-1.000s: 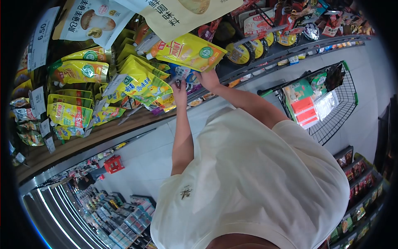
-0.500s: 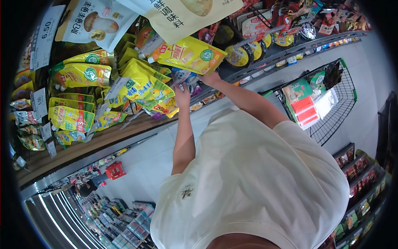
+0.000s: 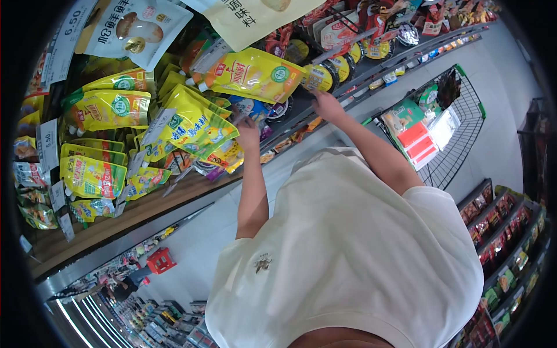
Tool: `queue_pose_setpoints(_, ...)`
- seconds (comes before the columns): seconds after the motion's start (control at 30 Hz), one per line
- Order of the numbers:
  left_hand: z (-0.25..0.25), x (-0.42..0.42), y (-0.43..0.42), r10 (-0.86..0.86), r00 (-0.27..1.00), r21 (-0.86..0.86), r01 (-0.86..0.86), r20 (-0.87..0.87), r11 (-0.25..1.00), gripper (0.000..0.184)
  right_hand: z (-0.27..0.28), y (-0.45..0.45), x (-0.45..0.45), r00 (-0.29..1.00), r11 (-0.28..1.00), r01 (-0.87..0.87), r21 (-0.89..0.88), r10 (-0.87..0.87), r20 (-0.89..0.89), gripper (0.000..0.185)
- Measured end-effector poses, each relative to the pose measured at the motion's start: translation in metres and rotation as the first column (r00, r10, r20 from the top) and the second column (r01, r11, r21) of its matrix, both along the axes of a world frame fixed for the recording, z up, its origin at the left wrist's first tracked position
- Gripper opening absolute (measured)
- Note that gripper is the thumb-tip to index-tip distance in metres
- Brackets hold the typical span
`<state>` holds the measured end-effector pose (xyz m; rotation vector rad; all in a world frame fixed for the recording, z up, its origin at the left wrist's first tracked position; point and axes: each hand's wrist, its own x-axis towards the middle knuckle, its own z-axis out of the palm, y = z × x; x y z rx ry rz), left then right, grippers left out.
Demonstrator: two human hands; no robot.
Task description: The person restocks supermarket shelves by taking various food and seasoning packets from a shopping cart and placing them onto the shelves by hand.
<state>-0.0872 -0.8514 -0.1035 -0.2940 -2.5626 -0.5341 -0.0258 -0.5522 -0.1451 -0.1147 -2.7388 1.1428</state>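
**Your Hands Are Reaching Along the Shelf**

Your left hand [image 3: 248, 132] is reaching beside the blue packet [image 3: 248, 107], which is lying near the hanging yellow pouch [image 3: 252, 74]. Your right hand [image 3: 326, 107] is reaching beside the yellow-lidded tub [image 3: 319, 78] on the shelf [image 3: 371, 73]. I cannot tell whether either is grasping.

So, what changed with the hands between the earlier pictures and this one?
The right hand has moved rightward, away from the left hand, and is now just below a yellow-lidded tub; whether it touches it is unclear. I can't confirm any grasp or release. The left hand stays by the blue packet, and the cart remains nearby.
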Motion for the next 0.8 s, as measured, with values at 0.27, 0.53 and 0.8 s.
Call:
queue_pose_setpoints(0.27, -0.026, 0.02, 0.002, -0.008, 0.994, -0.062, 0.015, 0.112, 0.998, 0.067, 0.032, 0.087, 0.139, 0.907, 0.911, 0.41, 0.04, -0.403, -0.12, 0.032)
queue_pose_setpoints(0.53, -0.066, 0.093, 0.061, -0.444, 0.81, 0.196, 0.399, 0.382, 0.896, 0.065, -0.006, 0.069, 0.308, 0.707, 0.696, 0.687, 0.206, -0.706, 0.028, 0.031)
queue_pose_setpoints(0.8, -0.035, 0.137, 0.149, -0.794, 0.395, 0.492, 0.63, 0.462, 0.6, 0.059, -0.008, 0.042, 0.32, 0.639, 0.622, 0.73, 0.284, -0.768, 0.04, 0.04)
